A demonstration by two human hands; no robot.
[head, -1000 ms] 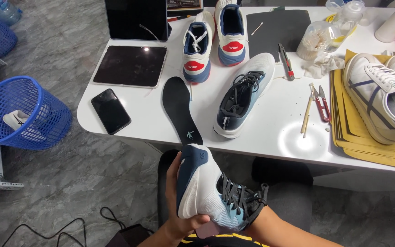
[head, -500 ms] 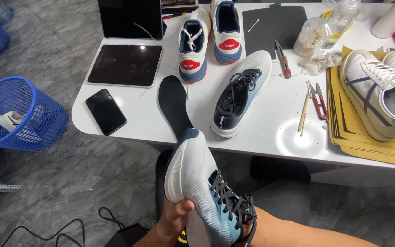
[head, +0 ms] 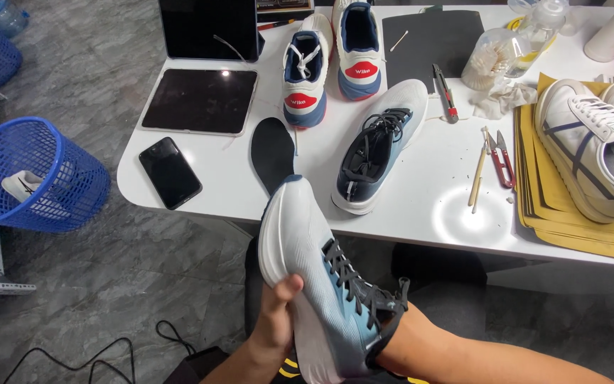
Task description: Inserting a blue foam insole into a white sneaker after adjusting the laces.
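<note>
A: Bottom centre of frame: left hand [head: 278, 320] clamped on the white-and-blue laced running shoe [head: 321, 284], right hand buried inside it, grip unseen.

B: Insole?

A: Black foam insole [head: 273, 153] lies on the white table [head: 421, 213], just above; not refitted.

floor [head: 108, 256]: grey marble tiles | white table [head: 421, 213] w/ rounded corners | light glare on top

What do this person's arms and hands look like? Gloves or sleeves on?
Both forearms are bare, with no sleeves, gloves, watch or rings showing. Only the left hand shows, thumb and knuckles plain; the right hand is hidden inside the shoe. A dark garment edge with yellow markings sits between the arms.
</note>
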